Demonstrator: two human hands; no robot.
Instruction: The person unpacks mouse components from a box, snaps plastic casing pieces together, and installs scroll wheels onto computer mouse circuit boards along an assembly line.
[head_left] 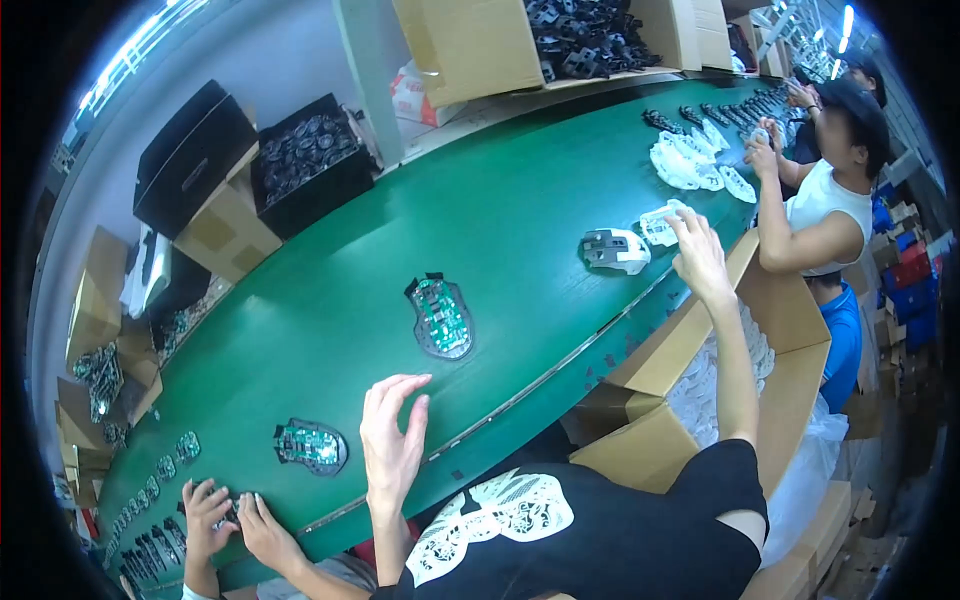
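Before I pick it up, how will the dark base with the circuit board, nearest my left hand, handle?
The dark base is probably stiff; its rim looks moulded. Lying flat on the green surface, it seems unlikely to roll. The exposed circuit board may be fragile.

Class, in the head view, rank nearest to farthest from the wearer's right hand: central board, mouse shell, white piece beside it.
1. White piece: directly at the right hand.
2. Mouse shell: left of that.
3. Central board: farther left.

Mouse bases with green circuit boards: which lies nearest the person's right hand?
The mouse base just beyond the left hand; the other mouse base lies farther left.
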